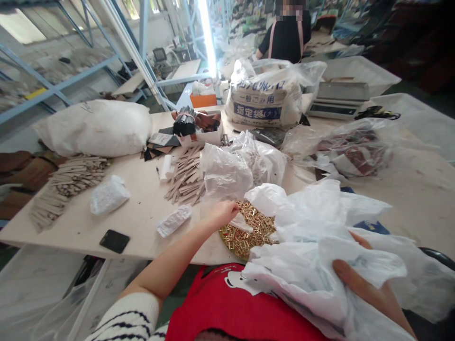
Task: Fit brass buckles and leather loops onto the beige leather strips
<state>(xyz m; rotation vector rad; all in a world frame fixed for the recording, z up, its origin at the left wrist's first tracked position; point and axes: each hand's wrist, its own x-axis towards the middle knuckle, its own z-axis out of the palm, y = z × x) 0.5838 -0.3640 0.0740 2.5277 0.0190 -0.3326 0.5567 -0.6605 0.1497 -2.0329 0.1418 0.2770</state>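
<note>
Many small gold metal buckles [258, 220] lie heaped in a round container, its rim partly hidden. My left hand [227, 212] is closed at the heap's left edge, fingers pinched on a bit of white plastic that looks like part of the bag. A large crumpled white plastic bag [313, 208] spreads over the right side of the buckles and toward my body. My right hand [359, 277] grips this bag at the right, thumb on top and another finger showing behind a fold; the remaining fingers are hidden by plastic.
Beige strips [186, 173], a phone [114, 241] and small white packets [109, 194] lie on the table [142, 199]. Behind stand a clear bag [245, 161], a box of dark pieces [202, 137], a large printed sack [263, 99] and a scale [334, 109]. A person [286, 38] is farther back.
</note>
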